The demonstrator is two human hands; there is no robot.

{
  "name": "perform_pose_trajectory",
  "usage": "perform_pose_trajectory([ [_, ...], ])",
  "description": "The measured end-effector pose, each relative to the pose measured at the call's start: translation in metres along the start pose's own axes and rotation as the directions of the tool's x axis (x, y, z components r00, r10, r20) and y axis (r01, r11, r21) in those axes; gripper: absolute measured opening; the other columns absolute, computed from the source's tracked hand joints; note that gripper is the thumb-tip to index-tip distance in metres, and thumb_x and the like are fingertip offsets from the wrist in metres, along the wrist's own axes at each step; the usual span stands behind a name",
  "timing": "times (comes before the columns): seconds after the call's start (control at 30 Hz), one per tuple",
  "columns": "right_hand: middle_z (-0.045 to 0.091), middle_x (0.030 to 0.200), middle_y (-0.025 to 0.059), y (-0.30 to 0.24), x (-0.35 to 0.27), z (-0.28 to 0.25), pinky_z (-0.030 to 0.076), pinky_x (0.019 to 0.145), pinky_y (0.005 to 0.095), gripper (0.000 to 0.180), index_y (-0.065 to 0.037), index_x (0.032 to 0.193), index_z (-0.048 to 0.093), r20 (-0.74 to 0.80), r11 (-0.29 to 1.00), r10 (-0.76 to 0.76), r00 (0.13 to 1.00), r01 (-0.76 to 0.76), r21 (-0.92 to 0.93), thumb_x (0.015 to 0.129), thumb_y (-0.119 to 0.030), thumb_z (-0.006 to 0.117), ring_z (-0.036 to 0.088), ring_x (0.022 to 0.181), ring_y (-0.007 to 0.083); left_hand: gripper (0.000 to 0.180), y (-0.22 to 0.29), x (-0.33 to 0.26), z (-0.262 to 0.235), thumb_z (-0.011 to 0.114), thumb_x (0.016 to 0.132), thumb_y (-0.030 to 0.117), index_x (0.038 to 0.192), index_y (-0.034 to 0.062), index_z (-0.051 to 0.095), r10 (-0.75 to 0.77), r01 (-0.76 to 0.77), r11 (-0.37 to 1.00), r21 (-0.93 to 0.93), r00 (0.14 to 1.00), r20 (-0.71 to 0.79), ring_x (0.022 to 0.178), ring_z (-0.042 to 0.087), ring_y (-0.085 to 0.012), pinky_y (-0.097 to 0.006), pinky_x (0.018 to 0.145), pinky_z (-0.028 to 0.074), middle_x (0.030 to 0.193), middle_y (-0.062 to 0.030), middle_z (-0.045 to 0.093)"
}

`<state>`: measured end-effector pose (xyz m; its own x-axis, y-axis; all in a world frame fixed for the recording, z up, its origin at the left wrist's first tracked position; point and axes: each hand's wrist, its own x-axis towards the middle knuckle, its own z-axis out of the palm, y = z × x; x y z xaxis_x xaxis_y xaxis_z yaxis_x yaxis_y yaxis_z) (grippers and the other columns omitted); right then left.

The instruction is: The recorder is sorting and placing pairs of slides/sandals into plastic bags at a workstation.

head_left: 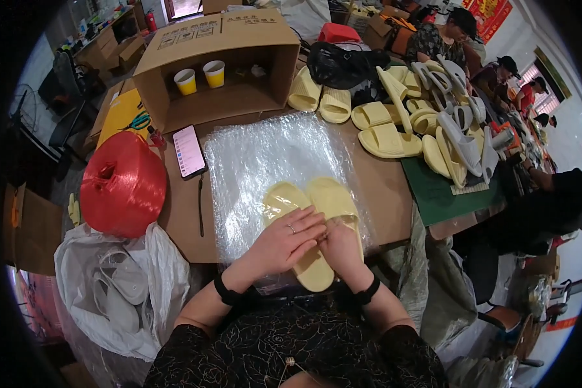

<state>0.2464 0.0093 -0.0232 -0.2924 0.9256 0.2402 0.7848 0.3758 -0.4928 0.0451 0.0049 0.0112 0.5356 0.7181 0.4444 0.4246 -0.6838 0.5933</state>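
A pair of pale yellow slippers, the left slipper (284, 196) and the right slipper (333, 194), lies on a stack of clear plastic bags (239, 168) at the table's near edge. My left hand (288, 238) reaches across the left slipper with its fingers stretched out and a ring on one of them. Its fingertips meet my right hand (341, 246), whose fingers are closed at the inner side of the right slipper. My hands cover both straps in part, and the tips of my right fingers are mostly hidden.
A cardboard box (213, 45) holding two cups stands behind, with a phone (189, 152) before it. A red twine roll (124, 184) is left, above a white sack (74, 258) of slippers. More slippers (388, 139) pile up right. People (456, 32) sit beyond.
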Motion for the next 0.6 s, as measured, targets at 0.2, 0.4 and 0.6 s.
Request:
perform_pose_trajectory([
  [0.2, 0.058, 0.094, 0.023, 0.002, 0.054, 0.022, 0.05, 0.071, 0.0494, 0.03, 0.0, 0.087, 0.057, -0.037, 0.997, -0.037, 0.999, 0.034, -0.063, 0.093, -0.027, 0.068, 0.062, 0.082, 0.0433, 0.036, 0.012, -0.006, -0.019, 0.059, 0.096, 0.014, 0.13, 0.0069, 0.065, 0.048, -0.041, 0.99, -0.139, 0.998, 0.05, 0.138, 0.048, -0.0323, -0.044, 0.111, 0.043, 0.144, -0.0104, 0.056],
  [0.4, 0.053, 0.125, 0.0258, -0.005, 0.073, 0.038, 0.048, 0.097, 0.0481, 0.054, 0.007, 0.13, 0.049, -0.21, 0.99, 0.075, 0.975, -0.046, 0.137, 0.087, -0.018, 0.072, 0.053, 0.117, 0.0438, 0.038, -0.003, -0.022, -0.03, 0.062, 0.09, 0.011, 0.128, 0.0064, 0.066, 0.01, -0.003, 0.985, -0.172, 0.999, 0.038, 0.137, 0.05, -0.0347, -0.044, 0.11, 0.044, 0.141, -0.011, 0.059],
  [0.6, 0.041, 0.145, 0.032, -0.006, 0.01, -0.01, 0.039, 0.11, 0.0477, 0.081, 0.005, 0.151, 0.03, 0.067, 0.989, -0.125, 0.99, 0.119, 0.091, 0.086, -0.018, 0.073, 0.046, 0.132, 0.0453, 0.045, -0.013, -0.029, -0.047, 0.069, 0.086, 0.019, 0.129, 0.0083, 0.066, -0.185, 0.174, 0.966, -0.191, 0.982, -0.042, 0.137, 0.049, -0.0358, -0.046, 0.112, 0.039, 0.142, -0.0134, 0.058],
])
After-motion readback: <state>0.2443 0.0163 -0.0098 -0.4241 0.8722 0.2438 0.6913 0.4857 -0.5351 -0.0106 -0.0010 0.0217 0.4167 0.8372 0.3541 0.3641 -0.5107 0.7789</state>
